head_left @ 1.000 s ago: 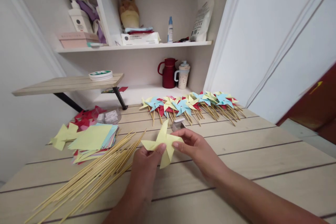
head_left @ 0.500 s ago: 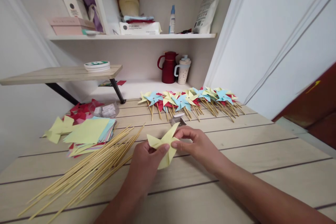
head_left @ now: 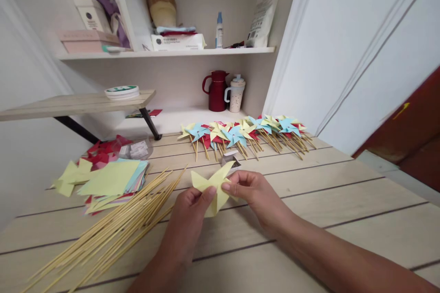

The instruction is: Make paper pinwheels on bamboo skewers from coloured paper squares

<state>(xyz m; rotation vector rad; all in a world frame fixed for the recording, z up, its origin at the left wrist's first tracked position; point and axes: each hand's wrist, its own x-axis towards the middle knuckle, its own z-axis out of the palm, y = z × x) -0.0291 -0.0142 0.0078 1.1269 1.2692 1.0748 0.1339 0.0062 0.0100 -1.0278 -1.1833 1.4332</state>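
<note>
A yellow paper pinwheel (head_left: 213,187) is held just above the wooden table (head_left: 337,192) between both hands. My left hand (head_left: 189,213) pinches its lower left part with thumb and fingers. My right hand (head_left: 252,194) grips its right side, thumb on top near the centre. To the left lies a loose bundle of thin bamboo sticks (head_left: 113,229). A small open box (head_left: 229,158) sits just behind the pinwheel.
Several finished pinwheels on sticks (head_left: 240,133) lie in a row at the table's far side. A stack of coloured paper squares (head_left: 110,181) and red cut pieces (head_left: 103,149) lie at the left. A red jug (head_left: 216,90) and mug (head_left: 235,93) stand on a shelf behind.
The pinwheel's flap on the right has been folded in toward the centre by my right hand. Both hands stay on the paper; the view shifted slightly.
</note>
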